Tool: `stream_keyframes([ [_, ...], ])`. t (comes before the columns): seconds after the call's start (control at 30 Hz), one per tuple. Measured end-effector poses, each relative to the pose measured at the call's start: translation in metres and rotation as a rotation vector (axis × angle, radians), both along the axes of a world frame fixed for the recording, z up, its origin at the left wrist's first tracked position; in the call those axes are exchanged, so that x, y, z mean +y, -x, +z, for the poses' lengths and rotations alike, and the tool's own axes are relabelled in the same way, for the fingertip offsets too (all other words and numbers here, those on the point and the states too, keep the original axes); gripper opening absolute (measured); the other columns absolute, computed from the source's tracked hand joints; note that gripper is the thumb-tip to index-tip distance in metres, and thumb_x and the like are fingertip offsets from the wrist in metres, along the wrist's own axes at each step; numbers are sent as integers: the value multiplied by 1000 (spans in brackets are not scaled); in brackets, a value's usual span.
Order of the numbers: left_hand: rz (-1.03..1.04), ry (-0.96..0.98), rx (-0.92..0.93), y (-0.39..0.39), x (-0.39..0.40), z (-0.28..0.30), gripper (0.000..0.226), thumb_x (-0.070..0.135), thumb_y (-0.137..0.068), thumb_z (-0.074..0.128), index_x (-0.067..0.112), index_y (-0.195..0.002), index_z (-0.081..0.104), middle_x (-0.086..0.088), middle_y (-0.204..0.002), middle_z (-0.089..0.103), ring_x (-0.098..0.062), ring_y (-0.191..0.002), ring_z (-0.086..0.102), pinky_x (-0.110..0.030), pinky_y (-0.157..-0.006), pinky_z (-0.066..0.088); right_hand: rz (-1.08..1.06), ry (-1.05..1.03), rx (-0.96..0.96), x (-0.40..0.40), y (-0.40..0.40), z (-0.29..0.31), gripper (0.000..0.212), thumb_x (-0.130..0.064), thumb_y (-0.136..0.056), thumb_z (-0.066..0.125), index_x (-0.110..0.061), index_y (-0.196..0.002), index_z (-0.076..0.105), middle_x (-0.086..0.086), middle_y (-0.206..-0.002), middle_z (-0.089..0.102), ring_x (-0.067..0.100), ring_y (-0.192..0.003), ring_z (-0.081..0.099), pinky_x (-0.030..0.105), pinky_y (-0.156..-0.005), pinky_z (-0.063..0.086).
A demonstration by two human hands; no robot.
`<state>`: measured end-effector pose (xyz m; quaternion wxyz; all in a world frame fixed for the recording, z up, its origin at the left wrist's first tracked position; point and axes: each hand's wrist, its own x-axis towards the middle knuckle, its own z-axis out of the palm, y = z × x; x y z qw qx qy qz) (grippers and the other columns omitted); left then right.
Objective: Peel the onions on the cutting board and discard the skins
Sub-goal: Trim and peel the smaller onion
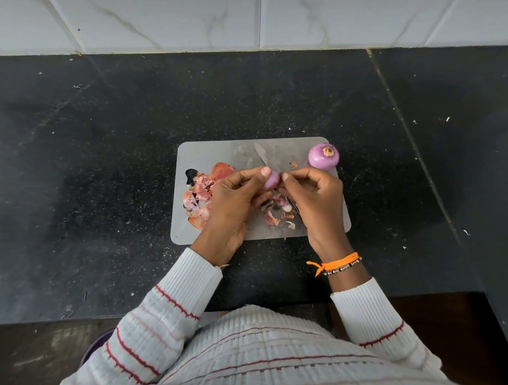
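While the left hand [235, 193] grips a small onion [272, 180] above the cutting board [204, 153], the right hand [313, 189] pinches at its end; a peeled onion [323, 156] sits at the board's far right corner.

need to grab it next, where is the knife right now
In the head view the steel knife blade lies on the grey cutting board, pointing to its far edge, left of the peeled purple onion; the person's hands hide its handle.

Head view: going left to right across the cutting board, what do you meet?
Pile of orange-pink onion skins → left hand → small purple onion it holds → right hand → peeled purple onion resting on the grey cutting board.
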<state>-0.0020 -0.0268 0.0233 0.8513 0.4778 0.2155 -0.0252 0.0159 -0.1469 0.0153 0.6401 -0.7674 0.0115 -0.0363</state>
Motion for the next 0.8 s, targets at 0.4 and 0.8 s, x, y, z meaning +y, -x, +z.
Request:
stream_keyframes([
  [0.4, 9, -36, -67, 1, 0, 4, 28, 7, -75, 67, -5, -99, 63, -4, -76, 72, -10, -71, 69, -18, -66, 56, 16, -33, 34, 1, 1, 6, 6, -7, -81, 70, -5, -86, 72, 0, -76, 71, 10, -72, 69, 17, -65, 54],
  [0.8, 10, 9, -52, -1, 2, 4, 10, 3, -80, 62, 2, -89, 66, -1, -71, 72, -7, -65, 68, -14, -58, 54, 32, -142, 105, 0, -1, 4, 8, -4, -84, 65, -8, -87, 71, 5, -79, 73, 14, -76, 71, 20, -68, 54],
])
